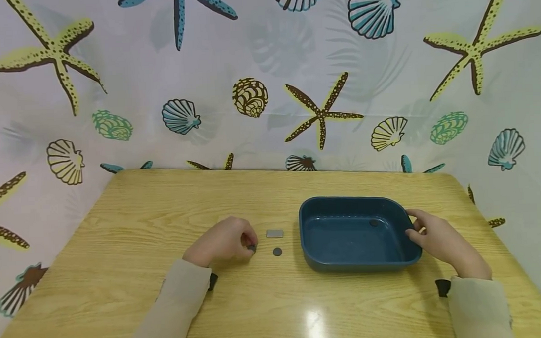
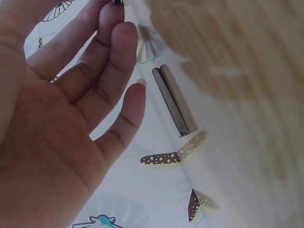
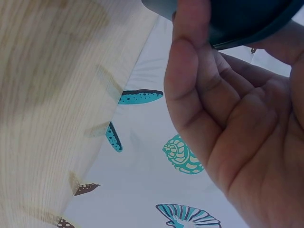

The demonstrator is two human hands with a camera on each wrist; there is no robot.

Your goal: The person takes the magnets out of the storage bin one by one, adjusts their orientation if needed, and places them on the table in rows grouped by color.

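Observation:
In the head view my left hand (image 1: 224, 241) is low over the table, left of the middle, and pinches a small dark disc (image 1: 252, 248) between thumb and finger. Only a sliver of the disc shows at the top of the left wrist view. Just right of that hand lie a flat grey bar (image 1: 274, 233) and a second dark disc (image 1: 277, 252). My right hand (image 1: 443, 242) holds the right rim of a dark blue plastic tub (image 1: 350, 268), thumb on the near side. Inside the tub, towards the back right, lies another small dark disc (image 1: 373, 222).
The wooden table (image 1: 122, 283) carries all these things. Behind it and along its sides hangs a white cloth (image 1: 230, 51) printed with starfish and shells. A light glare shows on the table's near part.

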